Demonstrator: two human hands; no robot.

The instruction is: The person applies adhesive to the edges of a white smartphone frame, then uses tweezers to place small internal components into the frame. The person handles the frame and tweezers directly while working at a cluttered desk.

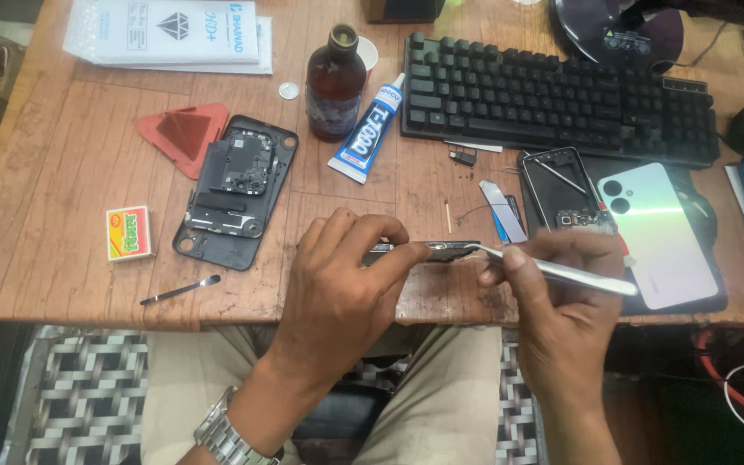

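- The left hand (337, 284) sits in the middle of the frame, closed around a thin dark phone part (428, 251). The part is held on its edge, just above the near side of the wooden table (45, 215).
- The right hand (561, 301) is at the lower right, closed around shiny metal tweezers (553, 271). Their tip touches the right end of the phone part.
- The phone part looks light and stiff, but thin. It probably bends or cracks if squeezed hard, so the long edges look like the safest place to hold it.
- The tweezers look smooth and slippery. A hold near the middle looks steadier.
- To the left lies an open phone back (234, 194) with its insides showing, beside a small yellow box (128, 232) and a little metal tool (180, 290).
- Higher up stand a brown bottle (334, 86) and a glue tube (368, 131).
- A black keyboard (561, 99) is at the upper right, with a pale green phone (660, 232) below it.
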